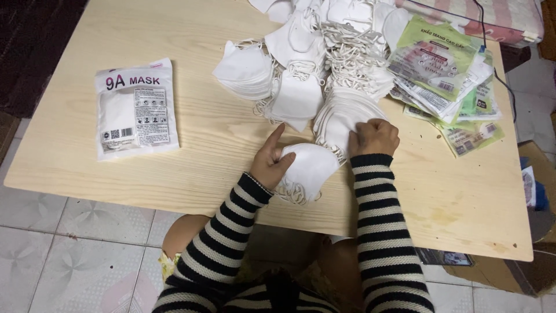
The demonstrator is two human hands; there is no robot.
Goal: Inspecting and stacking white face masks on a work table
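My left hand [271, 160] grips a small stack of folded white face masks [310, 165] near the front edge of the light wooden table [191, 174]; their ear loops dangle below. My right hand [375, 137] pinches at the fanned pile of white masks [341, 113] just beyond the stack. Both arms wear black-and-white striped sleeves. More white masks [301, 64] with tangled elastic loops lie heaped across the table's middle and far side.
A filled white mask packet [136, 108] lies flat at the table's left. A stack of flat green-and-white printed packets [443, 69] sits at the right. A cardboard box [538, 191] stands on the tiled floor to the right. Striped bedding [492, 17] lies beyond the table.
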